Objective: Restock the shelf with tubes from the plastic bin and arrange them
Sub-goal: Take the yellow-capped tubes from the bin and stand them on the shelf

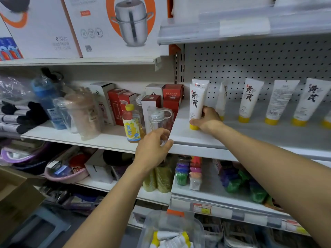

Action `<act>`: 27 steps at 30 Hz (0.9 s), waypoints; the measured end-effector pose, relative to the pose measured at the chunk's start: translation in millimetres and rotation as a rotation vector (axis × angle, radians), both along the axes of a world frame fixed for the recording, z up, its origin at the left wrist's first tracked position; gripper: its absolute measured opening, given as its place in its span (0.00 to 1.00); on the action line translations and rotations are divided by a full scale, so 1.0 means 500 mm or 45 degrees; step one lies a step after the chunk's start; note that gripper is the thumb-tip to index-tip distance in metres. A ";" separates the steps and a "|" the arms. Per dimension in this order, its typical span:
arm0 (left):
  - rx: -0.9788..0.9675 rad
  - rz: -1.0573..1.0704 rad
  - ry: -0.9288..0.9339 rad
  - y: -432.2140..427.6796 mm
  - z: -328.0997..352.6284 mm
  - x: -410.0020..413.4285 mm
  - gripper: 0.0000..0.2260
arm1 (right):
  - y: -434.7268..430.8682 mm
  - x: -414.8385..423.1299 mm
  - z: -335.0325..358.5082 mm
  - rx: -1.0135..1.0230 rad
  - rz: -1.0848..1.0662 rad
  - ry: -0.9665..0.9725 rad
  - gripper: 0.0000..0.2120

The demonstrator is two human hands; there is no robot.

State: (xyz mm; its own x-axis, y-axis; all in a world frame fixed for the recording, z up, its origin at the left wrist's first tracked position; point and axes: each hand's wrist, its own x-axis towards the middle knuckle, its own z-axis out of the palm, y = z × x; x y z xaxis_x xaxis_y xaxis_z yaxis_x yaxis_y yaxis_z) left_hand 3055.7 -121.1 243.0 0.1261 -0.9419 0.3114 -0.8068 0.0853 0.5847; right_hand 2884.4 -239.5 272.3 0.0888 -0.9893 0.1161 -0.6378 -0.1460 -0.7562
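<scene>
while the right hand [206, 120] grips a tube [197, 104] standing on the shelf [188, 138], several tubes already line it. the left hand [152, 149] rests loosely curled on the shelf edge, holding nothing; more tubes wait in the bin [148, 228].

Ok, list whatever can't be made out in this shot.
- Plastic bin: head view, cut off by the bottom edge, so its tube count is unknown.
- Second tube: mostly hidden behind the tube in the right hand.
- Left hand: its fingertips cover the clear bottle's base.
- Price tag: too blurred to read.

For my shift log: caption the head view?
Right hand stands a tube on the shelf; left hand rests at its edge.
</scene>
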 end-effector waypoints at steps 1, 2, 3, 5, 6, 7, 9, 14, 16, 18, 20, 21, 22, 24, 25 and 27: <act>0.001 -0.002 -0.003 0.001 0.000 0.001 0.14 | 0.000 0.000 0.001 0.004 0.001 0.003 0.25; 0.002 -0.001 -0.008 0.003 0.001 0.003 0.14 | 0.000 0.000 0.001 0.009 0.003 0.008 0.25; 0.004 -0.001 -0.012 0.005 0.001 0.004 0.14 | 0.000 -0.001 0.002 0.015 0.004 0.016 0.25; 0.005 0.000 -0.017 0.008 0.001 0.006 0.14 | -0.002 -0.001 0.002 0.023 0.005 0.025 0.25; 0.005 0.002 -0.018 0.010 0.001 0.008 0.14 | -0.004 -0.001 0.002 0.027 0.004 0.022 0.25; 0.003 0.002 -0.019 0.011 0.001 0.009 0.14 | -0.005 -0.001 0.001 0.036 0.001 0.017 0.25; 0.007 0.002 -0.014 0.015 -0.001 0.011 0.14 | -0.006 -0.002 0.000 0.060 -0.002 0.019 0.26; 0.059 -0.006 -0.007 0.042 -0.019 0.021 0.14 | 0.027 -0.011 -0.016 0.015 -0.087 -0.027 0.23; 0.095 -0.013 -0.035 0.056 -0.030 0.028 0.14 | 0.062 -0.015 -0.021 -0.064 -0.151 -0.045 0.19; 0.122 -0.013 -0.076 0.072 -0.045 0.038 0.14 | 0.111 -0.015 -0.028 -0.166 -0.153 -0.019 0.16; 0.142 -0.021 -0.107 0.089 -0.067 0.047 0.14 | 0.169 -0.006 -0.045 -0.289 -0.091 0.080 0.14; 0.158 -0.032 -0.115 0.098 -0.081 0.051 0.14 | 0.200 0.002 -0.057 -0.339 -0.042 0.113 0.13; 0.176 -0.046 -0.119 0.107 -0.097 0.054 0.13 | 0.229 0.011 -0.075 -0.368 0.010 0.137 0.13; 0.228 -0.077 -0.131 0.126 -0.138 0.062 0.14 | 0.279 0.035 -0.122 -0.373 0.114 0.192 0.11; 0.272 -0.088 -0.137 0.136 -0.161 0.067 0.14 | 0.299 0.045 -0.151 -0.341 0.165 0.227 0.10; 0.389 -0.095 -0.123 0.156 -0.213 0.077 0.14 | 0.329 0.060 -0.218 -0.210 0.269 0.278 0.08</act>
State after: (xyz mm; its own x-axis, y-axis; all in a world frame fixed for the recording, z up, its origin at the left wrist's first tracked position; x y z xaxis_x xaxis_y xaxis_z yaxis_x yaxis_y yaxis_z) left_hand 3094.1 -42.9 136.6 0.0372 -0.9991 0.0205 -0.8580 -0.0214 0.5133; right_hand 2914.3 -74.9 163.2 0.3304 -0.9158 0.2284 -0.7245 -0.4011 -0.5605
